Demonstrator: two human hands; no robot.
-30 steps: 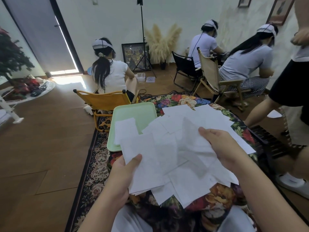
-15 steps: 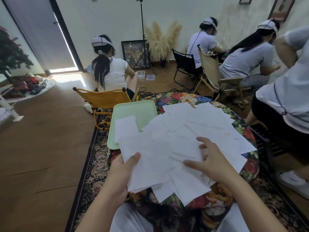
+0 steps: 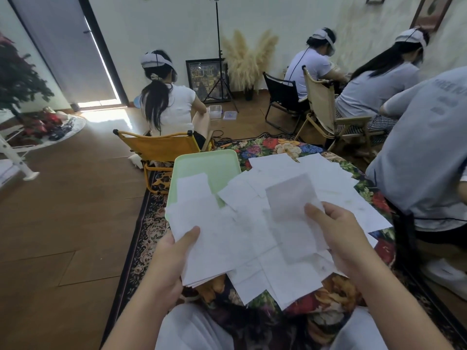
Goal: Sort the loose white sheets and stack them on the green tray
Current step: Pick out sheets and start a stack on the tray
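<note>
From the head camera, the left hand [image 3: 169, 258] gripped a small stack of sheets [image 3: 209, 236] at about seven o'clock, thumb curled over the top and fingers hidden beneath. The right hand [image 3: 338, 238], at four o'clock, pinched a single sheet [image 3: 290, 198] and held it raised above the rest. Half a second earlier that hand lay spread low over the pile with nothing lifted; a second earlier it hovered higher over it. So one more sheet had been picked out, probably to join the held stack, and the sorting looked far from finished.

The loose sheets [image 3: 316, 178] lay scattered over the flowered cloth [image 3: 336, 294] from the centre toward two o'clock. The green tray [image 3: 209, 165] sat at twelve o'clock of the hands, with one sheet [image 3: 193, 184] lying partly on it and no neat stack there yet.

No writing could be read on the sheets. A person's grey shirt [image 3: 419, 152] at three o'clock carried faint lettering, too blurred to make out.
</note>
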